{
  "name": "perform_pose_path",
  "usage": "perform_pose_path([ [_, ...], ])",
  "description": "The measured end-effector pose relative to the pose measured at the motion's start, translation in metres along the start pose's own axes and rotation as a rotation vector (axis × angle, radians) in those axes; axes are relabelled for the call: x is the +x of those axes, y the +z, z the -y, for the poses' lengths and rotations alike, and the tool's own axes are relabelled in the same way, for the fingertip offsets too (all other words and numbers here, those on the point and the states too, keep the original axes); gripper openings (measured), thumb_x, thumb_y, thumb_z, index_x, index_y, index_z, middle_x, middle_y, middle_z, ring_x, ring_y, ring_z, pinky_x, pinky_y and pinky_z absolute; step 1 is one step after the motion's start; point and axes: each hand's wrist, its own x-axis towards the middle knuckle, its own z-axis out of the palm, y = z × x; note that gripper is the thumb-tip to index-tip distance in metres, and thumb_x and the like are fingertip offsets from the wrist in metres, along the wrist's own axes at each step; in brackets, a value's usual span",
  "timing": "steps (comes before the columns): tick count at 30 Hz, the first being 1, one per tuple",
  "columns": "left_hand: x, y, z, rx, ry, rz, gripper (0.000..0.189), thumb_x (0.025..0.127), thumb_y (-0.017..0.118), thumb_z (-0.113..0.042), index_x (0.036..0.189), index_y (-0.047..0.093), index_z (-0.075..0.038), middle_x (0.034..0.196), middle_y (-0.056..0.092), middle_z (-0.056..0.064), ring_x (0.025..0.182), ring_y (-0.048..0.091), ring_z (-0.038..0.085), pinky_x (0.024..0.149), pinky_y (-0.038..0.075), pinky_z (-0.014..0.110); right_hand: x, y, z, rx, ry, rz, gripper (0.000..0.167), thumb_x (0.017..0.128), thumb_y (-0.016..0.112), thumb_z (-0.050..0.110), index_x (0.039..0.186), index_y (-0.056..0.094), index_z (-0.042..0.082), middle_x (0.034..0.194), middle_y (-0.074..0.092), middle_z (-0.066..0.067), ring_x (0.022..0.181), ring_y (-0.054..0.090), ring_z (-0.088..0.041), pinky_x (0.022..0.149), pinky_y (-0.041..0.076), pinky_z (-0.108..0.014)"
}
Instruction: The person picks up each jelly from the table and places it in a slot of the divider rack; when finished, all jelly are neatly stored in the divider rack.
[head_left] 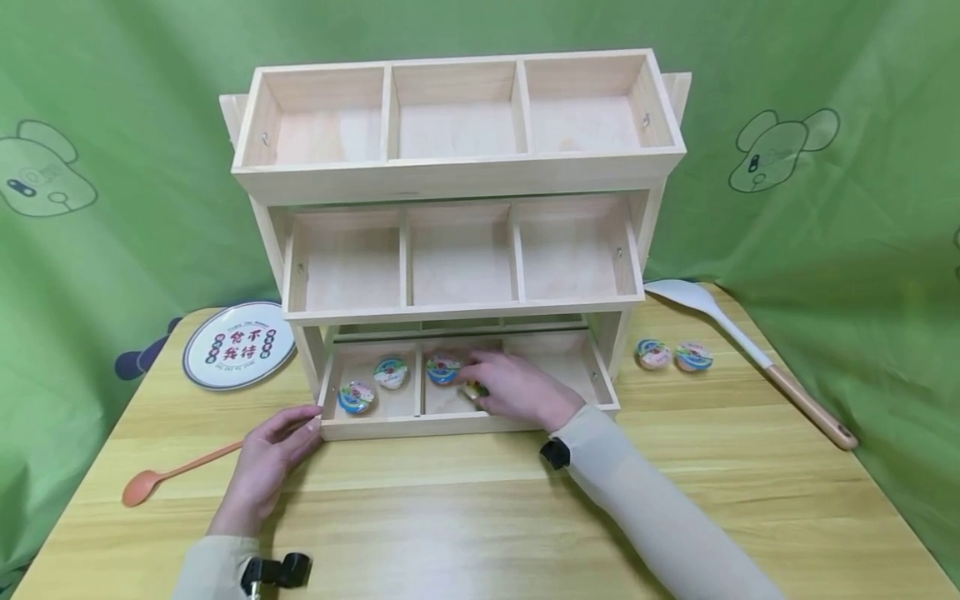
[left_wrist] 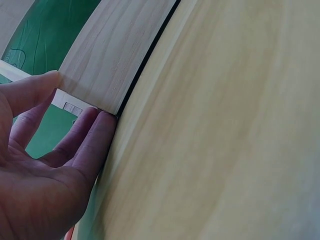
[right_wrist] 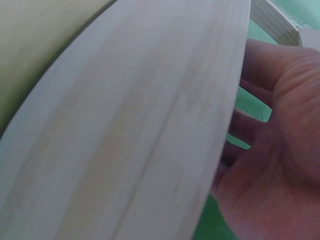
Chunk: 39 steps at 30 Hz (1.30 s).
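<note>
A three-tier wooden rack [head_left: 457,179] stands on the table, each tier split into three compartments. My right hand [head_left: 517,387] reaches into the bottom tier's middle compartment, its fingers on a small jelly cup [head_left: 474,390] that they partly cover. Beside that cup lies another jelly cup [head_left: 442,367]. In the left compartment sit a blue-rimmed jelly cup [head_left: 356,397] and a paler jelly cup [head_left: 391,372]. My left hand [head_left: 273,454] touches the bottom tier's front left corner with thumb and fingertips. In the right wrist view, the tier's front board [right_wrist: 135,120] hides my fingertips.
Two jelly cups [head_left: 653,353] lie on the table right of the rack, near a white ladle [head_left: 731,329] with a wooden-coloured handle. A printed plate [head_left: 240,372] is at the left, and an orange spoon [head_left: 142,487] lies nearer. Green cloth [head_left: 810,233] hangs behind.
</note>
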Motion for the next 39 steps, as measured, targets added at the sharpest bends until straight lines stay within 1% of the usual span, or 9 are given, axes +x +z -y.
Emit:
perform_pose_path([
  [4, 0.001, 0.001, -0.001, 0.020, -0.007, 0.002, 0.040, 0.095, 0.063, -0.006, 0.130, 0.051, 0.010, 0.137, 0.044, 0.019, 0.108, 0.061, 0.013, 0.100, 0.050, 0.031, 0.000, -0.002, -0.001, 0.026, -0.002, 0.014, 0.037, 0.084, 0.077, 0.009, 0.119, 0.069, 0.011, 0.114, 0.062, -0.006, 0.089, 0.061, -0.017, 0.081, 0.056, -0.028],
  [7, 0.000, 0.001, -0.002, 0.019, -0.006, 0.002, 0.039, 0.095, 0.063, -0.006, 0.130, 0.052, 0.009, 0.138, 0.043, 0.020, 0.108, 0.061, 0.013, 0.100, 0.050, 0.031, -0.001, -0.005, -0.002, 0.065, -0.012, 0.011, 0.036, 0.084, 0.077, 0.009, 0.119, 0.069, 0.009, 0.118, 0.061, -0.007, 0.096, 0.061, -0.020, 0.085, 0.056, -0.031],
  [11, 0.000, 0.001, -0.004, 0.009, 0.001, -0.001, 0.037, 0.095, 0.063, -0.005, 0.128, 0.054, 0.009, 0.137, 0.043, 0.021, 0.107, 0.061, 0.013, 0.099, 0.050, 0.031, -0.004, -0.012, -0.001, 0.110, -0.034, -0.016, 0.035, 0.085, 0.076, 0.011, 0.119, 0.069, 0.006, 0.123, 0.061, -0.011, 0.111, 0.058, -0.029, 0.096, 0.052, -0.042],
  [14, 0.000, 0.001, -0.004, 0.005, -0.002, -0.005, 0.037, 0.095, 0.063, -0.004, 0.128, 0.055, 0.009, 0.137, 0.044, 0.020, 0.106, 0.062, 0.013, 0.099, 0.050, 0.031, -0.008, -0.017, 0.000, 0.114, -0.035, -0.032, 0.035, 0.085, 0.075, 0.012, 0.119, 0.068, 0.006, 0.124, 0.062, -0.012, 0.117, 0.055, -0.033, 0.101, 0.049, -0.048],
  [16, 0.000, 0.000, -0.003, 0.000, -0.008, -0.007, 0.036, 0.095, 0.064, -0.004, 0.127, 0.055, 0.009, 0.136, 0.044, 0.020, 0.106, 0.062, 0.013, 0.099, 0.050, 0.031, -0.011, -0.018, 0.000, 0.109, -0.024, -0.038, 0.036, 0.086, 0.075, 0.013, 0.120, 0.067, 0.006, 0.124, 0.062, -0.012, 0.118, 0.055, -0.033, 0.102, 0.048, -0.049],
  [24, 0.000, 0.000, -0.003, 0.000, -0.012, -0.007, 0.036, 0.095, 0.063, -0.004, 0.128, 0.055, 0.008, 0.136, 0.043, 0.020, 0.106, 0.062, 0.013, 0.100, 0.050, 0.031, -0.026, -0.023, 0.005, 0.100, 0.053, -0.039, 0.042, 0.086, 0.076, 0.016, 0.125, 0.064, 0.007, 0.122, 0.060, -0.006, 0.109, 0.058, -0.023, 0.097, 0.052, -0.039],
  [30, -0.001, 0.000, -0.002, -0.016, -0.010, -0.007, 0.032, 0.094, 0.064, -0.003, 0.124, 0.059, 0.006, 0.133, 0.046, 0.018, 0.107, 0.062, 0.015, 0.099, 0.050, 0.032, -0.039, -0.027, 0.004, 0.132, 0.052, -0.064, 0.040, 0.087, 0.074, 0.012, 0.125, 0.063, 0.004, 0.120, 0.061, -0.008, 0.106, 0.060, -0.025, 0.094, 0.054, -0.038],
  [33, -0.001, 0.001, -0.002, -0.017, -0.007, -0.003, 0.031, 0.094, 0.064, -0.003, 0.124, 0.059, 0.005, 0.133, 0.046, 0.018, 0.107, 0.062, 0.015, 0.099, 0.050, 0.032, -0.046, -0.028, 0.002, 0.150, 0.053, -0.086, 0.040, 0.088, 0.074, 0.011, 0.126, 0.063, 0.004, 0.121, 0.060, -0.008, 0.107, 0.060, -0.027, 0.095, 0.054, -0.040],
  [39, -0.001, 0.001, -0.002, -0.026, -0.003, 0.003, 0.032, 0.094, 0.064, -0.002, 0.125, 0.058, 0.007, 0.135, 0.044, 0.021, 0.107, 0.062, 0.015, 0.100, 0.050, 0.032, -0.059, -0.031, -0.002, 0.140, 0.067, -0.123, 0.040, 0.088, 0.073, 0.012, 0.126, 0.063, 0.005, 0.123, 0.060, -0.008, 0.111, 0.059, -0.025, 0.098, 0.053, -0.041],
])
